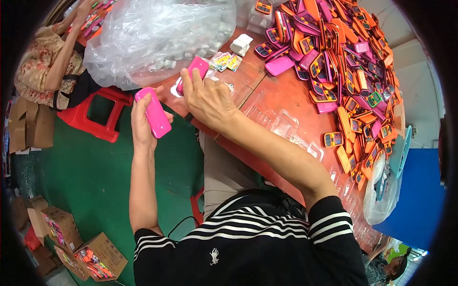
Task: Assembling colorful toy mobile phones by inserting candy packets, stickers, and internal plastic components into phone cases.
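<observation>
My left hand (141, 125) is closed round a bright pink toy phone (159, 119), its smooth back facing up, just off the table's edge. A second pink toy phone (198, 67) is at the table's near left edge, over clear plastic. My right hand (208, 100) grips this one, with two fingers along it and the others curled; the thumb is hidden. Just beyond it lie colourful printed cards (222, 61) and a stack of small white cards (241, 44).
Orange and pink toy phones (329, 62) are heaped on the red table (291, 102)'s right side. A big clear bag (157, 38) of small pieces fills the far left. Clear plastic blisters (286, 125) line the near edge. Another person's arm (62, 62), a red stool (98, 117) and cartons (102, 255) are left.
</observation>
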`<action>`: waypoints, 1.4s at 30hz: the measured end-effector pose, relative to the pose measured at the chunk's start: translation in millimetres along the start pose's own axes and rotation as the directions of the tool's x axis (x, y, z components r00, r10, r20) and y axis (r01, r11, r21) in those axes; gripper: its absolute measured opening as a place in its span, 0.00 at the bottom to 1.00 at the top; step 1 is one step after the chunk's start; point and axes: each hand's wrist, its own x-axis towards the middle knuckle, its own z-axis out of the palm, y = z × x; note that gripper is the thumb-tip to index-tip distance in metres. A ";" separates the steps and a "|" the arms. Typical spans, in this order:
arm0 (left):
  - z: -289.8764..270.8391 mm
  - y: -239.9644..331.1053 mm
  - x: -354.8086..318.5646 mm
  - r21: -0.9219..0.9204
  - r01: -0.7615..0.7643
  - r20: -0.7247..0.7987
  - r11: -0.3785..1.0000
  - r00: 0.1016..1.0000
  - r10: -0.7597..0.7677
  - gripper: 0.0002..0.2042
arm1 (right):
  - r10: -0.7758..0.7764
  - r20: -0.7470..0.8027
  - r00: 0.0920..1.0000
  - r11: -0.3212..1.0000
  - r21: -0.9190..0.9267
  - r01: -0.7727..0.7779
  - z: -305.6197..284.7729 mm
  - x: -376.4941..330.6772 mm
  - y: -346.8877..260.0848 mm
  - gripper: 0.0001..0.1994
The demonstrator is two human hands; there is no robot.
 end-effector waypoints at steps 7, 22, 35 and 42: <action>30.8 10.8 -18.4 -0.304 0.035 0.090 0.952 0.996 -0.008 0.19 | 0.153 0.325 0.933 0.767 0.557 -0.320 -57.5 -25.7 23.4 0.20; 102.0 -27.4 -58.3 -0.009 -0.301 0.151 0.953 0.942 0.299 0.26 | 0.442 0.614 0.654 -0.312 0.789 -0.529 -68.6 -83.9 115.5 0.13; 95.8 -30.8 -50.1 0.635 -0.755 0.642 0.164 0.634 0.431 0.18 | 0.381 0.293 0.877 0.739 0.474 -0.479 -17.6 -73.9 138.1 0.17; 113.7 -40.0 -46.6 0.635 -0.765 0.772 -0.112 0.619 0.145 0.31 | -0.011 0.246 0.969 0.996 -0.084 0.032 2.9 -70.2 206.4 0.14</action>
